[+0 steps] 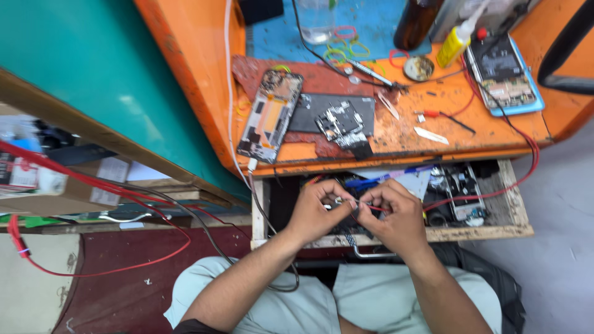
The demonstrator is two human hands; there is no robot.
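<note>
- Knees (pixel 309 306) in pale grey-green cloth are seen at the bottom edge, with both forearms reaching up from them toward an open drawer.
- Left hand (pixel 318 213): held over the drawer, its grip closed by thumb and fingertips on a small metal part (pixel 339 200); what kind of part cannot be told.
- Right hand (pixel 396 219): just beside the left, fingertips almost meeting it; its grip is closed on the end of a thin red wire (pixel 377 209), which is brought against the small metal part.
- Wooden drawer (pixel 482 232): pulled out beneath the bench, filled with loose parts, a blue pen-like tool and an opened phone at its right side.
- Orange bench (pixel 495 127): worn and stained, above the drawer.
- Opened phone body (pixel 271 114): laid at an angle at the left of the bench, insides upward.
- Dark flat panel (pixel 334 111): just beside the phone body, with a circuit board (pixel 341 122) resting on it.
- Second opened phone (pixel 502 74): on a blue case at the right of the bench, a red cable looping from it down past the drawer.
- Yellow squeeze bottle (pixel 455 43): near the second phone, tilted.
- Coloured rubber bands (pixel 343 46): scattered on a blue mat at the back.
- Red and black cables (pixel 111 192): trailed across the clutter at the left, well apart from the hands.
</note>
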